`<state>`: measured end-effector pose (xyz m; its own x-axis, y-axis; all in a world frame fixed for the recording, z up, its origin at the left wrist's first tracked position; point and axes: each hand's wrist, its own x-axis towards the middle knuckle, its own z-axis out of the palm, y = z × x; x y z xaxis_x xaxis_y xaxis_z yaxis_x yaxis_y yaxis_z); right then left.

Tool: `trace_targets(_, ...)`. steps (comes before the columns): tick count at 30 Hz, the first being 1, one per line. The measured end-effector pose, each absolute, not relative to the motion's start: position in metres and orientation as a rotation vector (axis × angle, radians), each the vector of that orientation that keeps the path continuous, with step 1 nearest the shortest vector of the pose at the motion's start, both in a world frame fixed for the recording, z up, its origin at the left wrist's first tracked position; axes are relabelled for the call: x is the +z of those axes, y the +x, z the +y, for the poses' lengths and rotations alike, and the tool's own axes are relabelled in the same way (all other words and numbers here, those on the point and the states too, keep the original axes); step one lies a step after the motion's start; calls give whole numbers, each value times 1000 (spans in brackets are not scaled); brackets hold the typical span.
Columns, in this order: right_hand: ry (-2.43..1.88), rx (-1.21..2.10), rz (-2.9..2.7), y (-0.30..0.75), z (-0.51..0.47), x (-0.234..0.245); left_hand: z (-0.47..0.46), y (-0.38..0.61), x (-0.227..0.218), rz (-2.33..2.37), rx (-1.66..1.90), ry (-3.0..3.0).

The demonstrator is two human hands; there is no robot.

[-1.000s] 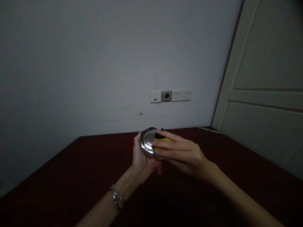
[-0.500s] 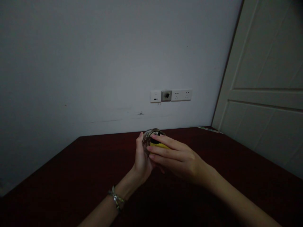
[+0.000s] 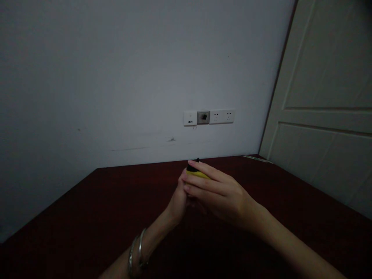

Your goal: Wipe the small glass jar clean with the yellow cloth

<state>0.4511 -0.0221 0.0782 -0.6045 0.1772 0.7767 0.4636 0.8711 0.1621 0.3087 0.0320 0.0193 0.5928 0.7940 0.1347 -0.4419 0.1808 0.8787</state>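
Note:
My right hand (image 3: pixel 222 193) is closed, its fingers laid over a small yellow-and-black piece (image 3: pixel 197 174) that looks like a sponge or cloth. Against it from the left, my left hand (image 3: pixel 178 197) is closed, with its fingers mostly hidden behind the right hand. The clear, round-rimmed glass that showed in the left hand a moment ago is now covered by the hands. Both hands meet in the air above the dark red table (image 3: pixel 130 197). Two silver bangles (image 3: pixel 139 248) circle the left wrist.
Behind the table rises a pale wall (image 3: pixel 130 77) with sockets and switches (image 3: pixel 208 117). A pale panelled door (image 3: pixel 328 112) stands at the right. Near the table's back right corner lies a thin light strip (image 3: pixel 257 159).
My left hand has turned and moved slightly right, and the glass has gone out of sight behind the hands. The bangles have shifted on the wrist. The right hand stays nearly in place.

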Motion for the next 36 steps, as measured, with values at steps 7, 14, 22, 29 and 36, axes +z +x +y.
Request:
trace_targets(7, -371, -179, -2174, 453, -22, 88, 27, 302, 17, 469, 1101, 1308)
trace_targets(14, -372, 90, -2039, 455, -18, 92, 28, 295, 19, 414, 1206, 1283)
trace_targets(22, -433, 477, -1846, 467, -10, 90, 20, 295, 25, 341, 1113, 1168)
trace_targets(29, -446, 460, -1796, 467, -6, 86, 14, 296, 41, 249, 929, 966)
trace_targets(36, -375, 258, -1879, 462, -5, 86, 19, 293, 48, 119, 784, 915)
